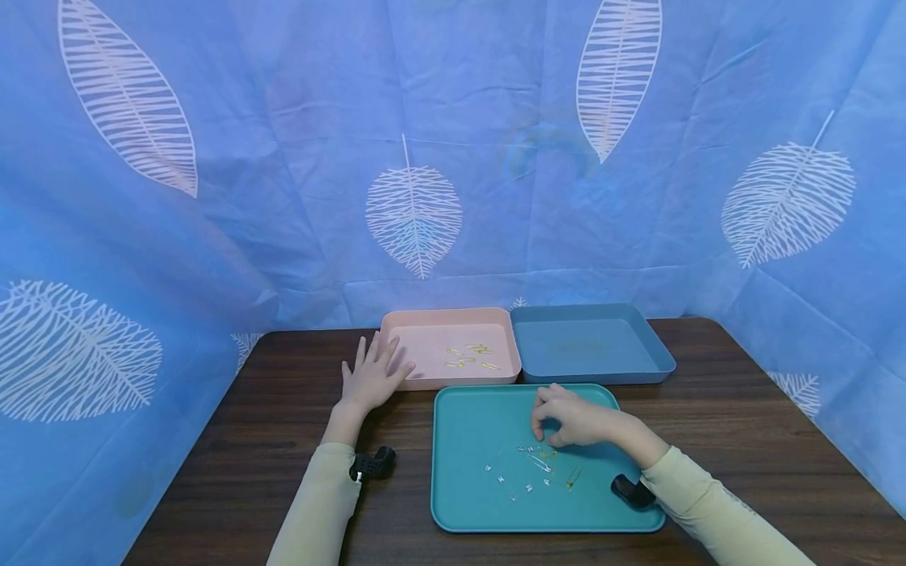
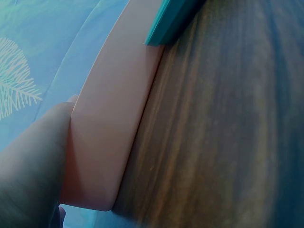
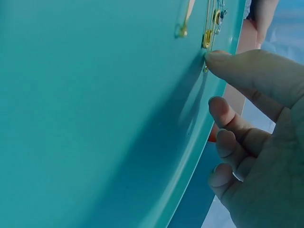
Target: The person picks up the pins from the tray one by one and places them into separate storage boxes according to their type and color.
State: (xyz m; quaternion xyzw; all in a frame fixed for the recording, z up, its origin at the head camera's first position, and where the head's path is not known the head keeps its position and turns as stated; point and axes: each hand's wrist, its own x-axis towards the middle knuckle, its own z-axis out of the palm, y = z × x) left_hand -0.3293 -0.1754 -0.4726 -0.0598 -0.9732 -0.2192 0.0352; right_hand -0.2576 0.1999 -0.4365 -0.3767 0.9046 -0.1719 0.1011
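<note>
My left hand lies spread over the near left corner of the pink tray, its thumb over the wall in the left wrist view. Several gold safety pins lie inside that tray. My right hand is bent low over the teal tray, with a gap between thumb and index finger in the head view. In the right wrist view its thumb tip is right at a gold safety pin; the index fingertip is hidden. Silver safety pins and small, shiny pieces are scattered nearby.
A blue tray stands right of the pink one, behind the teal tray. All three are on a dark wooden table. Blue leaf-print cloth hangs around the back and sides.
</note>
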